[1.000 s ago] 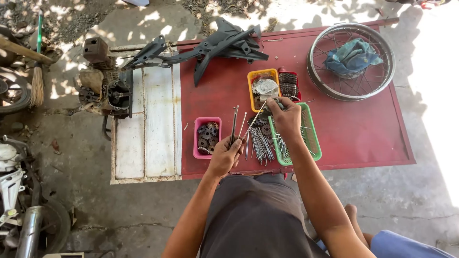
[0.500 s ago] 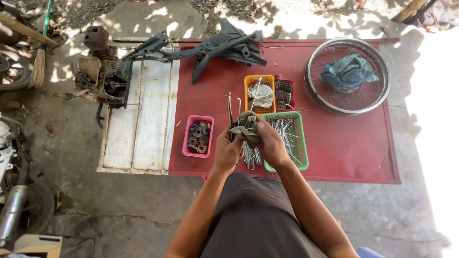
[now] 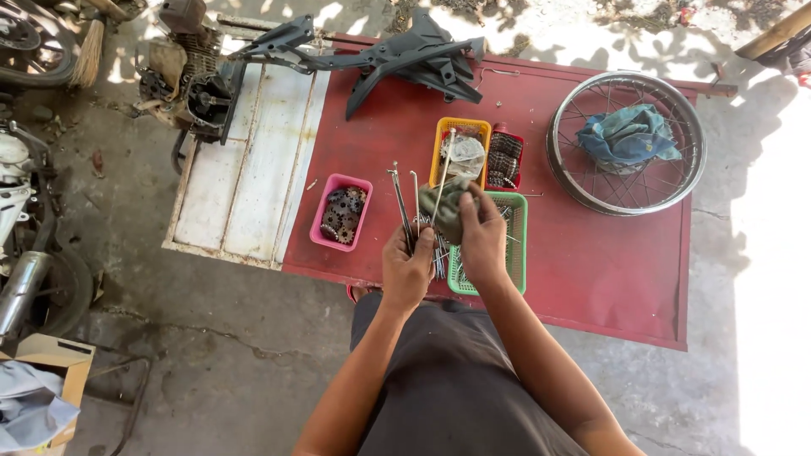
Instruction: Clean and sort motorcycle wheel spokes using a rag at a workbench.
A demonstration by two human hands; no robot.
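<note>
Far left of the hands sits a pink plastic tray of dark sprockets (image 3: pixel 340 211). The left hand (image 3: pixel 408 268) fists thin metal spokes (image 3: pixel 404 207) upright; the right hand (image 3: pixel 481 238) pinches a grey-green rag (image 3: pixel 443 208) around one above the green mesh basket (image 3: pixel 512 245). A loose fist could drop spokes.

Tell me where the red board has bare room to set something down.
Bare red board lies below the spoked wheel rim, right of the green basket, and left of the yellow basket. The baskets and hands crowd the middle.
</note>
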